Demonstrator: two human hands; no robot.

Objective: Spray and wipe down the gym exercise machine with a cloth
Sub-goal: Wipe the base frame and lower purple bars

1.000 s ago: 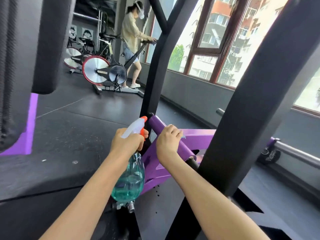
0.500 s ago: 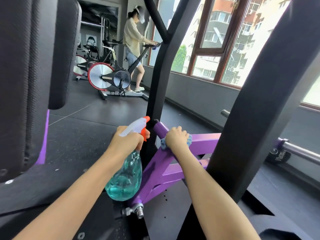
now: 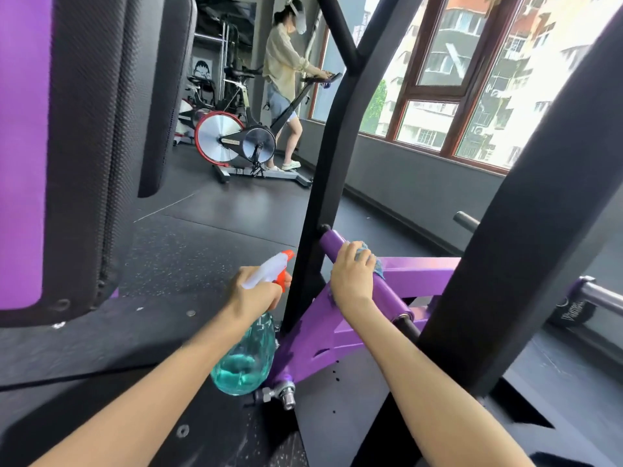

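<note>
My left hand [image 3: 253, 293] grips the neck of a spray bottle [image 3: 247, 358] with teal liquid, a white head and an orange nozzle, held beside the machine's black upright. My right hand [image 3: 352, 276] is curled round a blue cloth [image 3: 369, 259] that is wrapped over the purple round bar [image 3: 387, 291] of the exercise machine. Only the cloth's edge shows past my fingers. The purple frame [image 3: 313, 345] slopes down from the bar toward a metal bolt near the floor.
A thick black upright [image 3: 526, 237] crosses the right foreground and a thinner black post [image 3: 323, 183] stands behind the bottle. A black and purple pad [image 3: 84, 146] fills the left. A person stands at an exercise bike [image 3: 236, 143] farther back. Windows line the right wall.
My right hand with the cloth has slid up along the purple bar toward its far end. The bottle stays in my left hand. The view has shifted closer to the pad.
</note>
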